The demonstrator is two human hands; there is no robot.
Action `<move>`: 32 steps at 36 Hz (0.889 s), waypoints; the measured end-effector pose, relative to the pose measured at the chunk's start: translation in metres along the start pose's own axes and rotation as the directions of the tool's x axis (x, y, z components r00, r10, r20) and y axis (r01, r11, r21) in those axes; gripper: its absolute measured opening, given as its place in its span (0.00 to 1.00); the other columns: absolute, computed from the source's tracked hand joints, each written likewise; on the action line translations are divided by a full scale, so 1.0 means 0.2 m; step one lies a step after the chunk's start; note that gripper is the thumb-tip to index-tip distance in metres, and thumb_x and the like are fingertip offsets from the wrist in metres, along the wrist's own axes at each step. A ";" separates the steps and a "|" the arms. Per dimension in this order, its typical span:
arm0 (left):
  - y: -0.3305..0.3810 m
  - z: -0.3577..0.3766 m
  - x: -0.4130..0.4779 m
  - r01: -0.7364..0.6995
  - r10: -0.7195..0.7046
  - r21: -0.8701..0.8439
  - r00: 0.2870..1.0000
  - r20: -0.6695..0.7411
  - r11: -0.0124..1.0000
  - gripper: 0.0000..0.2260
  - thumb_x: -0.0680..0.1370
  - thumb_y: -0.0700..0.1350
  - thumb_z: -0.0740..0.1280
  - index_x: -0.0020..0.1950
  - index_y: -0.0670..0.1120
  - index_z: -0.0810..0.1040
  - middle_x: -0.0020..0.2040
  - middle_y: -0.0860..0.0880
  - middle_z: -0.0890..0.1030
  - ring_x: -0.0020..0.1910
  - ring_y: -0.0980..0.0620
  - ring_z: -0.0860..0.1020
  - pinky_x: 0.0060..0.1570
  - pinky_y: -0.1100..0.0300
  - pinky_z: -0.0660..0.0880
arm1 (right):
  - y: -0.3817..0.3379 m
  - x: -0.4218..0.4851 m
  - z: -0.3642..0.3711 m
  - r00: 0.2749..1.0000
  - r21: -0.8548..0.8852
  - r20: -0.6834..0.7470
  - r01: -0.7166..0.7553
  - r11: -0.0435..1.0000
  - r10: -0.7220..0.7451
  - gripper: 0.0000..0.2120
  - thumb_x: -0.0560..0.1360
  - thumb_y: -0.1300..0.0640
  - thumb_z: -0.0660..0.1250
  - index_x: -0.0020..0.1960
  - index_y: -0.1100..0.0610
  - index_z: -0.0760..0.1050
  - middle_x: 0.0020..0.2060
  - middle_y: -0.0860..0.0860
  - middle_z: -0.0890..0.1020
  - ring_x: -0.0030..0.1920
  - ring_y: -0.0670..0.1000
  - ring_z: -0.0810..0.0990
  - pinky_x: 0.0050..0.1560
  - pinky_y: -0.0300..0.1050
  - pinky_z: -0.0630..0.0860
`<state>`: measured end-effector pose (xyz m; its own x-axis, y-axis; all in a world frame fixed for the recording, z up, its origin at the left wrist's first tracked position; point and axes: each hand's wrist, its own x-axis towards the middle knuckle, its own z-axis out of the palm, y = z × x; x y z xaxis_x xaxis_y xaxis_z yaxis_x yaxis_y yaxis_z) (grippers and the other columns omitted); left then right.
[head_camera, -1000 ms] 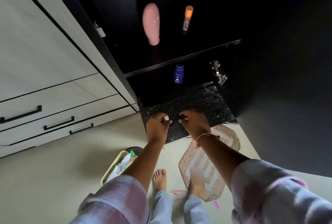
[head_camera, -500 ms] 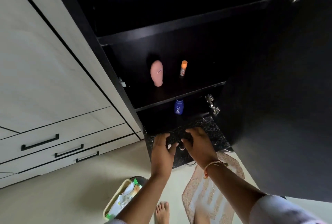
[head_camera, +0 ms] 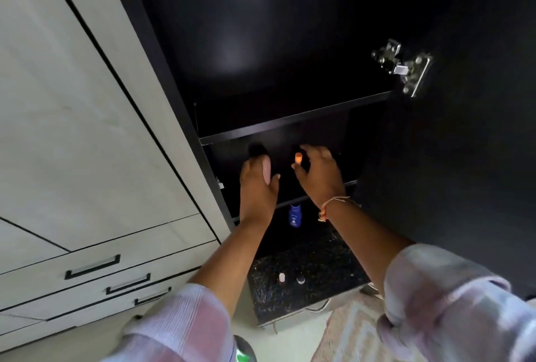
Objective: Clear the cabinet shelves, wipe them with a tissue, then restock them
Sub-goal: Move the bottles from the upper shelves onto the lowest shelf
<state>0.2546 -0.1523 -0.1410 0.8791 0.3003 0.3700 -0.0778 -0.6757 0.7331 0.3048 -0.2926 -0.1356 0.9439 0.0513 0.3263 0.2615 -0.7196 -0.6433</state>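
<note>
The black cabinet stands open, and the front edge of its upper shelf (head_camera: 290, 123) crosses the middle of the view. On the shelf below it, my left hand (head_camera: 256, 187) grips a pink bottle (head_camera: 266, 172). Beside it, my right hand (head_camera: 320, 177) curls round a thin tube with an orange cap (head_camera: 298, 157). A small blue bottle (head_camera: 295, 215) stands one shelf lower, between my forearms. Two small bottles, one pale (head_camera: 282, 277) and one dark (head_camera: 300, 279), stand on the speckled black stone slab (head_camera: 327, 269) below.
The cabinet's open black door (head_camera: 464, 144) fills the right side, with a metal hinge (head_camera: 403, 67) at its inner edge. Pale drawers with black handles (head_camera: 92, 266) are on the left. A patterned rug (head_camera: 348, 335) lies on the floor.
Both hands have let go of the two small bottles on the stone slab and risen to the shelf, where they now hold the pink bottle and the orange-capped tube. The view has tilted upward.
</note>
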 end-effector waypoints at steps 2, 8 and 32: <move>0.00 0.00 0.05 0.042 -0.042 0.010 0.999 -0.009 0.999 0.25 0.74 0.42 0.72 0.70 0.48 0.69 0.67 0.48 0.71 0.66 0.49 0.71 0.67 0.56 0.70 | -0.01 0.04 0.00 0.999 -0.030 0.028 -0.019 0.999 0.019 0.24 0.73 0.52 0.72 0.68 0.53 0.73 0.63 0.56 0.76 0.63 0.57 0.77 0.63 0.51 0.76; -0.03 0.03 0.12 0.182 -0.182 0.013 0.983 -0.011 0.983 0.29 0.75 0.45 0.72 0.73 0.46 0.67 0.68 0.44 0.71 0.67 0.44 0.71 0.65 0.52 0.70 | -0.01 0.09 0.04 0.995 -0.058 0.068 -0.071 0.996 0.075 0.26 0.73 0.53 0.73 0.70 0.51 0.72 0.63 0.56 0.76 0.62 0.58 0.78 0.62 0.51 0.77; -0.12 0.04 0.10 0.274 -0.277 -0.105 0.961 -0.013 0.956 0.06 0.76 0.45 0.69 0.52 0.47 0.79 0.41 0.60 0.76 0.36 0.67 0.73 0.33 0.76 0.66 | 0.10 0.09 0.13 0.984 0.204 0.086 -0.173 0.964 0.158 0.07 0.73 0.58 0.72 0.50 0.55 0.77 0.43 0.50 0.84 0.45 0.50 0.84 0.49 0.51 0.83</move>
<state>0.2787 -0.1351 -0.1563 0.8602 0.4842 0.1598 0.1172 -0.4929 0.8622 0.3319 -0.2879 -0.1606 0.9872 -0.0037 0.1592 0.1298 -0.5608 -0.8177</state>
